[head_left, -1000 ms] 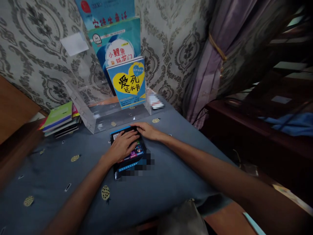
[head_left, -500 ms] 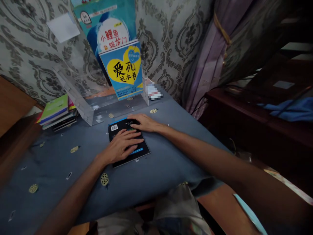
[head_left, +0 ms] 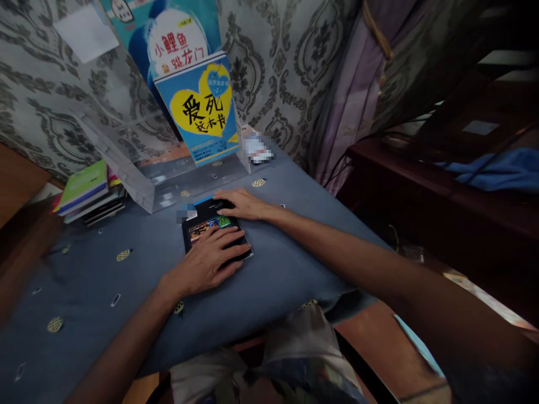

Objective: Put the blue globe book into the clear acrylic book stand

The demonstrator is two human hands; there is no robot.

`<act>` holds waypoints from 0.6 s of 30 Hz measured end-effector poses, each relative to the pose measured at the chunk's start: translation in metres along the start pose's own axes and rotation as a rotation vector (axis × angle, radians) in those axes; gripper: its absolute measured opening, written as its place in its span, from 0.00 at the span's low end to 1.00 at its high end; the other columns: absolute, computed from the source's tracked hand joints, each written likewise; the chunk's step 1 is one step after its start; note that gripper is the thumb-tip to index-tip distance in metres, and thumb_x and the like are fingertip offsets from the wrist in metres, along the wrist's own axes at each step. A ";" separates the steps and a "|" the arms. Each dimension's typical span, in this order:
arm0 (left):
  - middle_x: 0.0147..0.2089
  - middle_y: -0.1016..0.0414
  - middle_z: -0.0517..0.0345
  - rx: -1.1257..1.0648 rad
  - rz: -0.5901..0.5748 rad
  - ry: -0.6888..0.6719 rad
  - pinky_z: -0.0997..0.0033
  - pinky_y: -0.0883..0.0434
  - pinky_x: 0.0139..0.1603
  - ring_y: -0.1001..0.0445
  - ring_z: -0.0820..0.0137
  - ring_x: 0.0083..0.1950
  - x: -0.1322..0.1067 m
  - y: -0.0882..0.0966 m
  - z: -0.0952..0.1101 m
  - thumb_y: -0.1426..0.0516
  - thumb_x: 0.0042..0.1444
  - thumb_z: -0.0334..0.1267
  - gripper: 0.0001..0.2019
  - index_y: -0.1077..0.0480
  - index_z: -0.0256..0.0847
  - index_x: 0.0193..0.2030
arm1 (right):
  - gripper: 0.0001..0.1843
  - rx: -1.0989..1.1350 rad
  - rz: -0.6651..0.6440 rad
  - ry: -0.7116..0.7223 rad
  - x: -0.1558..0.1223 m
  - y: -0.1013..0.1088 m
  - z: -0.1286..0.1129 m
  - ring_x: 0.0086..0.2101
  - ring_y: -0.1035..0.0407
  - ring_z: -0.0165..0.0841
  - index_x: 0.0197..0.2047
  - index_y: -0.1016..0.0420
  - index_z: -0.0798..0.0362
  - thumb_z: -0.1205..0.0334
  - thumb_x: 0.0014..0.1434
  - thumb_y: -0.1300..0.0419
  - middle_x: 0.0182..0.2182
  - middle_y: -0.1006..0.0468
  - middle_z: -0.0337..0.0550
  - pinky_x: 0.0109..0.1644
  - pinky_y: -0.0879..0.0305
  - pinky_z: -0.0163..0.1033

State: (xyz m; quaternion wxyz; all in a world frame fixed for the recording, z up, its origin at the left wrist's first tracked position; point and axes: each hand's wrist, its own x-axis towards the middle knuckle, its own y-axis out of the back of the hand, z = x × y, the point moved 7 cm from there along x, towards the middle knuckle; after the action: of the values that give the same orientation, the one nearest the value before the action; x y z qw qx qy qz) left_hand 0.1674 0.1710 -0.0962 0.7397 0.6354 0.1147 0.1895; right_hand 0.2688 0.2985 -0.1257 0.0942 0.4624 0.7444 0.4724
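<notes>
A black book [head_left: 202, 212] with small colour pictures on its cover lies flat on the blue-grey tablecloth [head_left: 278, 269]. Across its near part rests my left hand [head_left: 213, 258], palm down with fingers spread, hiding much of the lower cover. My right hand [head_left: 240, 203] lies over the far right edge of the book, fingers stretched out. Neither hand is wrapped round anything. Behind the book, a blue book with a yellow heart [head_left: 202, 112] stands upright in a clear acrylic stand [head_left: 145, 188]. A taller teal book [head_left: 172, 42] is propped behind that one.
Several books are stacked [head_left: 84, 191] at the table's left. A blurred-out packet [head_left: 257, 148] sits right of the stand. A dark red cabinet [head_left: 379, 168] with a blue cloth [head_left: 501, 174] stands on the right, beside a purple curtain [head_left: 349, 106].
My left hand has slid toward the near edge of the book, uncovering the pictures in the cover's middle. My right hand stays at the far right edge. The view has shifted slightly.
</notes>
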 end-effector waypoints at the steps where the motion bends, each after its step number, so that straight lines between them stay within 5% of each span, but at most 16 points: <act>1: 0.69 0.35 0.53 0.003 -0.010 -0.005 0.42 0.43 0.71 0.40 0.59 0.72 -0.002 0.000 0.002 0.51 0.70 0.42 0.19 0.34 0.50 0.65 | 0.26 -0.003 0.002 -0.002 0.000 0.000 0.000 0.64 0.38 0.44 0.65 0.33 0.52 0.54 0.65 0.41 0.66 0.34 0.51 0.68 0.45 0.55; 13: 0.76 0.49 0.56 -0.058 -0.044 0.053 0.45 0.52 0.75 0.54 0.64 0.77 -0.025 -0.010 0.014 0.54 0.71 0.43 0.25 0.50 0.52 0.73 | 0.27 -0.067 -0.025 0.006 -0.001 -0.005 0.001 0.65 0.40 0.44 0.66 0.35 0.54 0.53 0.67 0.44 0.67 0.35 0.53 0.69 0.46 0.55; 18: 0.76 0.48 0.54 -0.061 0.091 0.245 0.48 0.52 0.76 0.53 0.67 0.77 -0.047 -0.007 -0.010 0.56 0.72 0.45 0.26 0.54 0.50 0.74 | 0.26 -0.121 -0.043 0.019 -0.001 -0.008 -0.001 0.67 0.43 0.43 0.66 0.34 0.51 0.52 0.69 0.47 0.67 0.36 0.51 0.70 0.48 0.57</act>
State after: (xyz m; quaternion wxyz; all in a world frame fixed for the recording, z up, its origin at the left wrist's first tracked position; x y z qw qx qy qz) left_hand 0.1217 0.1589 -0.1086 0.7297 0.5894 0.1694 0.3023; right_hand 0.2640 0.2963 -0.1323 0.1247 0.4353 0.7251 0.5188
